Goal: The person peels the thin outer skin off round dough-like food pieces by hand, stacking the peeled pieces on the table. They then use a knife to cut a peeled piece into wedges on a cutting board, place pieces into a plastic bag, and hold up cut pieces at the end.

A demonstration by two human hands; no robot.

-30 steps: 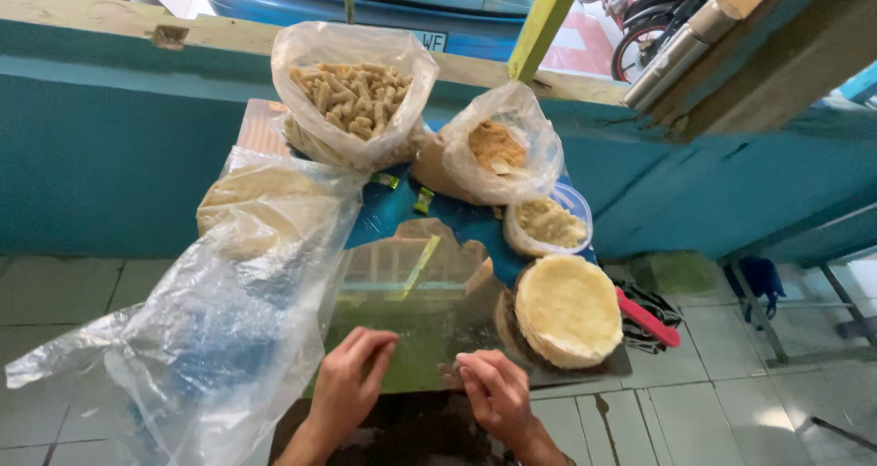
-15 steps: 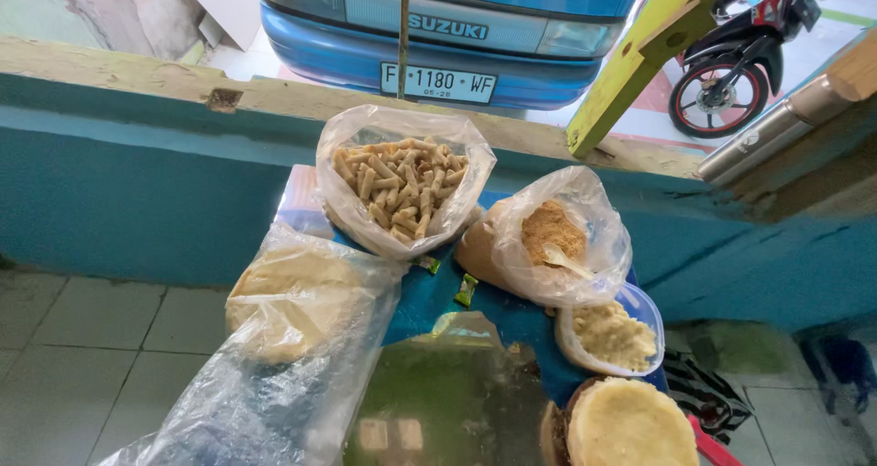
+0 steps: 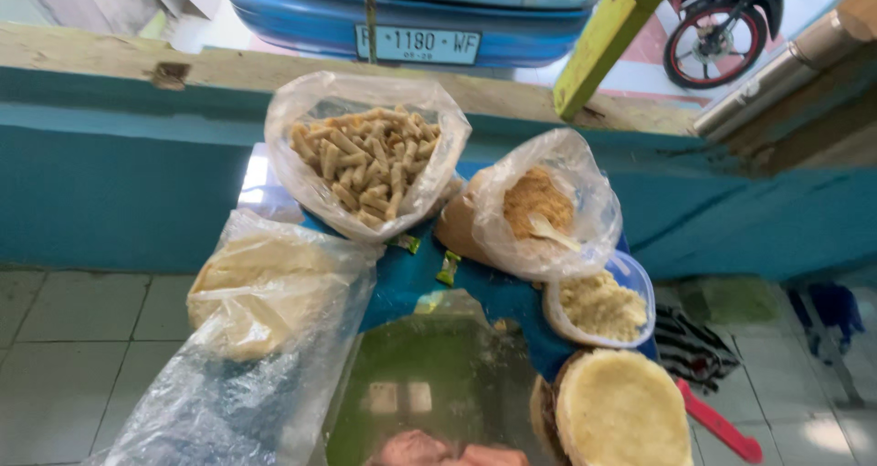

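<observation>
— Hands [image 3: 448,451]? Barely in view at the bottom edge; cannot tell whether spread or pinching.
— Resting on the green board [image 3: 429,388], it seems.
— Just right of them, stacked round wrappers [image 3: 623,409] (kept within reach, probably); ahead, open bag of rolls [image 3: 365,169].

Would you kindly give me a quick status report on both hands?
Fingertips barely visible at bottom edge, on the green board; sides unclear. Stack of round wrappers beside. Nothing blocking.
</observation>
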